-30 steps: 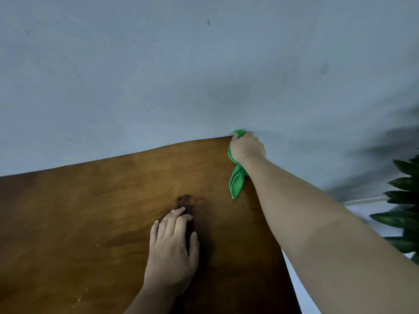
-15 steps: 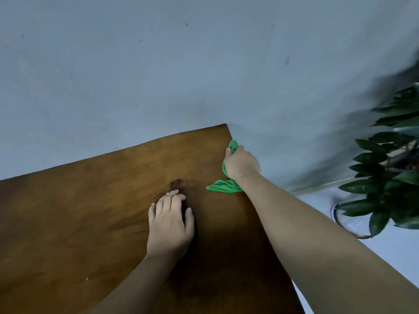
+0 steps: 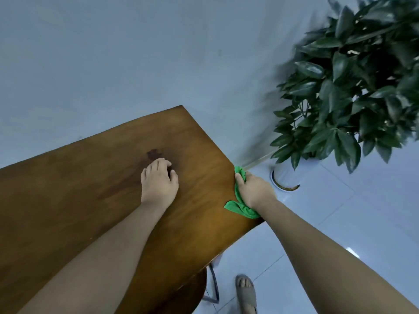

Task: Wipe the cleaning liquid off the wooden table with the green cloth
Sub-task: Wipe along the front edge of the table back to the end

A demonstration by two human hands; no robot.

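The right hand (image 3: 255,190) is gripping the bunched green cloth (image 3: 241,206) and pressing it against the right-hand edge of the wooden desk (image 3: 90,189), right of centre in the frame; its fingers are wrapping around the cloth, with one end poking out above the knuckles and a loose tail lying on the desk surface below the wrist. The left hand (image 3: 158,181) is resting palm down on the desk near the middle of the frame, fingers loosely together and holding nothing, apparently bracing the body. Just above its fingertips a dark blotch (image 3: 153,153) is showing in the wood; whether that is liquid or a mark in the grain, I cannot tell. No wet sheen is standing out clearly anywhere on the top. Judging from this, the wiping step is under way and is now working along the desk's side edge. The next move is probably calling for a steady drag of the cloth along that edge toward the lower part of the frame, keeping the cloth flat against the wood so it does not slip off. A potted plant (image 3: 353,87) is standing on the tiled floor (image 3: 340,211) at the upper right, near the desk's corner, and a sandalled foot (image 3: 246,293) is showing at the bottom.
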